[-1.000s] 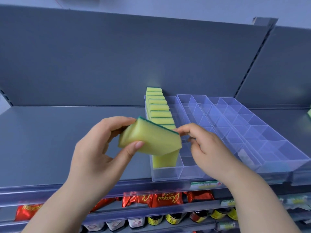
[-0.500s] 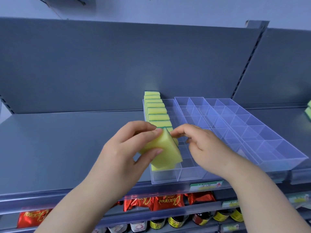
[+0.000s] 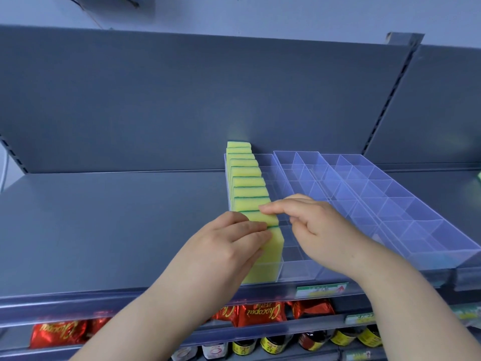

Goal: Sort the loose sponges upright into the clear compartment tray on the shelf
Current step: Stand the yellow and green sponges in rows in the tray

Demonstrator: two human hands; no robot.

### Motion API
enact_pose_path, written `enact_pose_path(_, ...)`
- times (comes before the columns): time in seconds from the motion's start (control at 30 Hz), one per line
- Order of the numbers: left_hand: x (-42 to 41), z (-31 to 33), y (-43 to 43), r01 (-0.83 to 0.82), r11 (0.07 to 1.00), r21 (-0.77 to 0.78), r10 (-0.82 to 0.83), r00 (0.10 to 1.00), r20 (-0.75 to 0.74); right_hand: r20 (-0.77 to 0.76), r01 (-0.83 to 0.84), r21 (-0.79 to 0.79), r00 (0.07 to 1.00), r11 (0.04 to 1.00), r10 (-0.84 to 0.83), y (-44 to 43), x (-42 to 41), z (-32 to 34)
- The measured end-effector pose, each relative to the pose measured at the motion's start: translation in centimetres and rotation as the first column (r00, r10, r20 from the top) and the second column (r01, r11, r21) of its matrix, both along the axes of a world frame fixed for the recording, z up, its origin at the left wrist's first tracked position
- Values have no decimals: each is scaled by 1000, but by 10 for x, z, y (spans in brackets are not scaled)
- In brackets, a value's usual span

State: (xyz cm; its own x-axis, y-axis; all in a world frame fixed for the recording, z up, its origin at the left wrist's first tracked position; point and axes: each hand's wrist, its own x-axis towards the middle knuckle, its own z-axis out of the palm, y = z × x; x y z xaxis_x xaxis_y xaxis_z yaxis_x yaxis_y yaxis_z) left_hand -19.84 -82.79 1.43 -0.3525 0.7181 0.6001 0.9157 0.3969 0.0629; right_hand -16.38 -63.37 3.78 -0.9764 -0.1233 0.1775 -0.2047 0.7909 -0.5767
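Lower shelf, nearest the viewer: red packets (image 3: pixel 260 312) and small bottles (image 3: pixel 273 343), not part of the task. A price label (image 3: pixel 321 289) sits on the front edge of the grey shelf (image 3: pixel 104 217).

Just behind that edge stands the near sponge (image 3: pixel 273 246). It is in the nearest compartment of the left column of the clear tray (image 3: pixel 416 222). It is upright, broad yellow face toward the viewer, top edge running left to right. Its long axis appears vertical, though the lens distorts this.

The left hand (image 3: pixel 229 243) lies against the sponge's left side and top, fingers straight and flat; the thumb is hidden. It presses rather than grasps. The right hand (image 3: pixel 322 227) is just right of the column. Its forefinger is extended onto the top of the next sponge back; the remaining fingers are loosely curled and hold nothing.

Beyond the hands, the row of sponges (image 3: pixel 244 178) runs away to the far end of the left column, all upright. No free slot can be seen there. The columns to the right are empty.

Judgement: seating looks complete. The free compartments lie right of both hands, and the right hand is the nearer.

Farthest is the grey back panel (image 3: pixel 182 100).
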Motion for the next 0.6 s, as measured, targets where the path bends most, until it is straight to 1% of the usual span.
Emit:
enact_pose_path(0.17,0,-2,-1,-11,1000,17,11,1000,-6,-91,-26,66,995,997,32,-5,2,-2)
enact_pose_path(0.27,0,0,0,-19,1000,17,19,1000,-18,-126,-12,108,992,994,25,-7,3,-3)
enact_pose_path(0.47,4,16,7,-55,998,4,56,997,-50,-222,71,106,974,992,-46,-6,21,0)
enact_pose_path(0.6,18,23,25,-94,995,-18,93,994,-57,-218,146,106,969,984,-120,11,49,3)
